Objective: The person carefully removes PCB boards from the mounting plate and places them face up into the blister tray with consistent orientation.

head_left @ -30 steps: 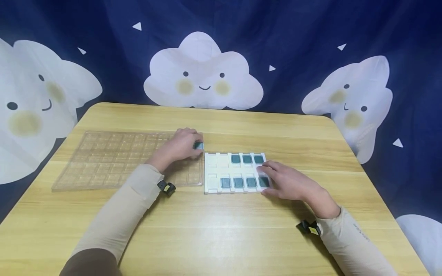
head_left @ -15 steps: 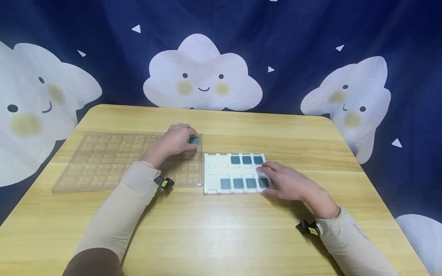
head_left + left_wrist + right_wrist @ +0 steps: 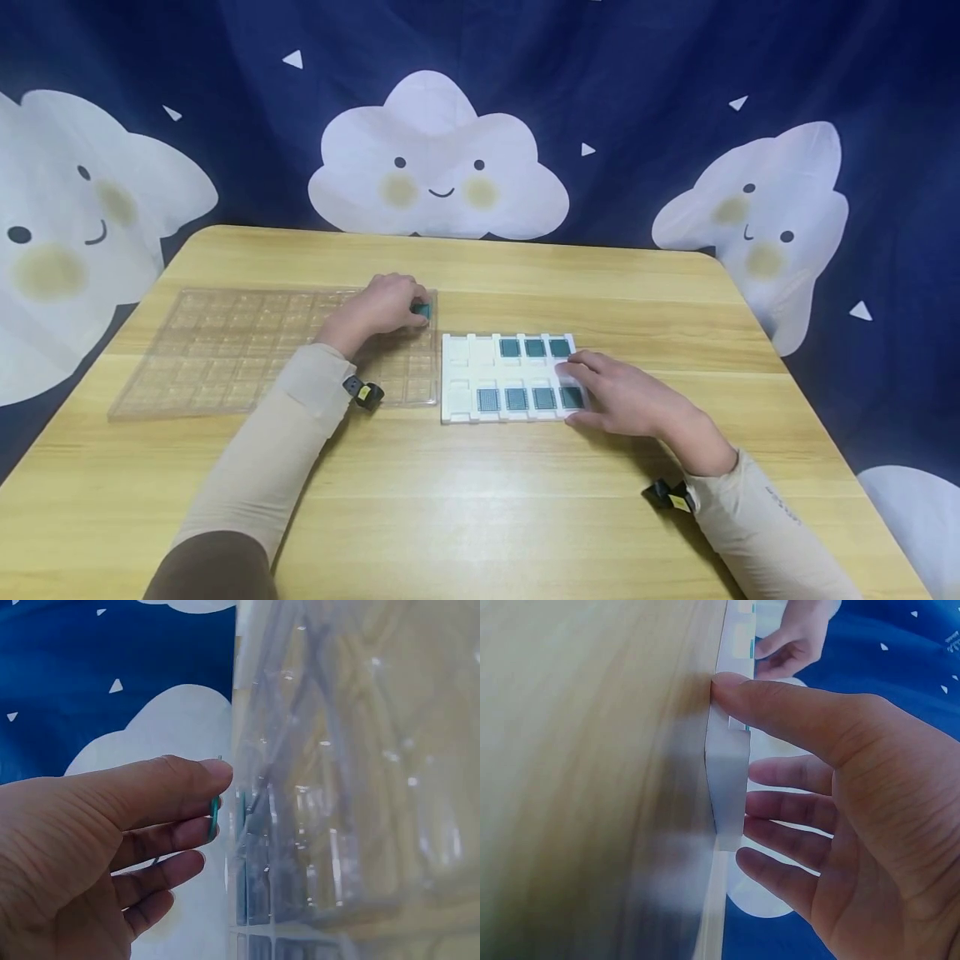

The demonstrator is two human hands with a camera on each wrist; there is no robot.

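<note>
My left hand (image 3: pixel 384 302) is above the far right corner of a clear plastic tray (image 3: pixel 300 375) with many square compartments. Between its thumb and fingers it pinches a small green chip (image 3: pixel 422 311). Edge-on in the left wrist view, the chip (image 3: pixel 214 817) looks thin, and a gap separates it from the tray. My right hand (image 3: pixel 618 392) rests at the right end of a white slotted tray (image 3: pixel 480 371). Its thumb touches the near edge of that tray (image 3: pixel 727 780), while loosely spread fingers lie over the end. Several green chips (image 3: pixel 517 399) sit in the white tray's two rows.
Both trays lie side by side on a wooden table (image 3: pixel 480 517); a narrow strip of tabletop separates them. Behind the far edge hangs a dark blue curtain (image 3: pixel 622 67) with white clouds. Faint greenish strips (image 3: pixel 241 885) show through the clear tray; their nature is unclear.
The left hand has moved a little left with the chip, from the clear tray's right edge to over its far right corner, then slightly nearer. The right hand has stayed on the white tray.
</note>
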